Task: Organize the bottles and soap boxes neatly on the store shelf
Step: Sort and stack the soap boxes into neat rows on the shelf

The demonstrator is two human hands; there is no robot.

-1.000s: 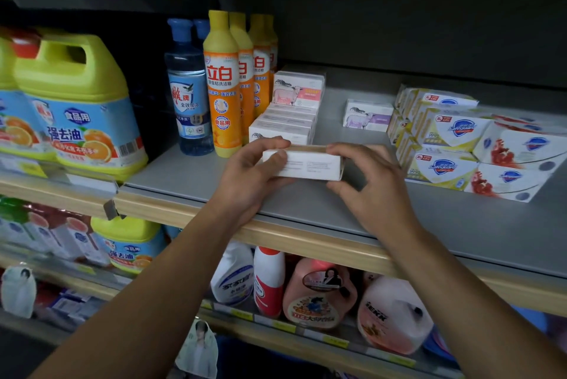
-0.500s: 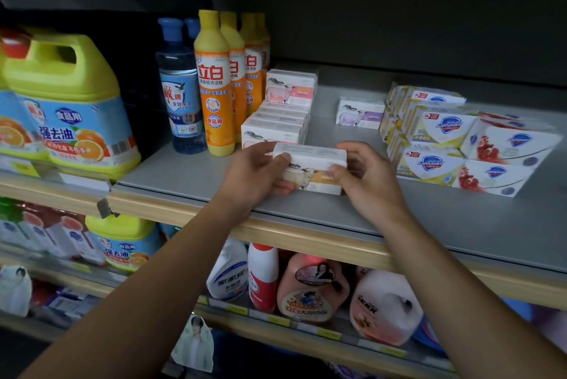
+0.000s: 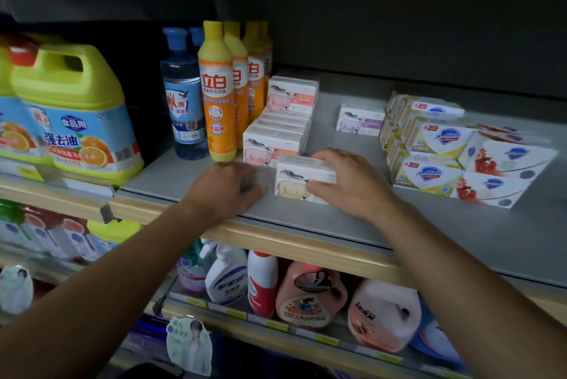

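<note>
the right hand [image 3: 349, 184] grips a white soap box [image 3: 299, 177] that stands on the grey shelf [image 3: 399, 225], just in front of a row of similar boxes [image 3: 276, 136]. the left hand [image 3: 227, 191] rests on the shelf just left of the box, fingers loosely curled, holding nothing. yellow bottles [image 3: 216, 93] stand behind it.

your view is dim overall, darkest across the top and back wall. the shelf [image 3: 429, 240] surface catches soft light from the front. the left hand [image 3: 227, 191] is motion-blurred, and straight lines bow toward the wide-angle edges.
</note>
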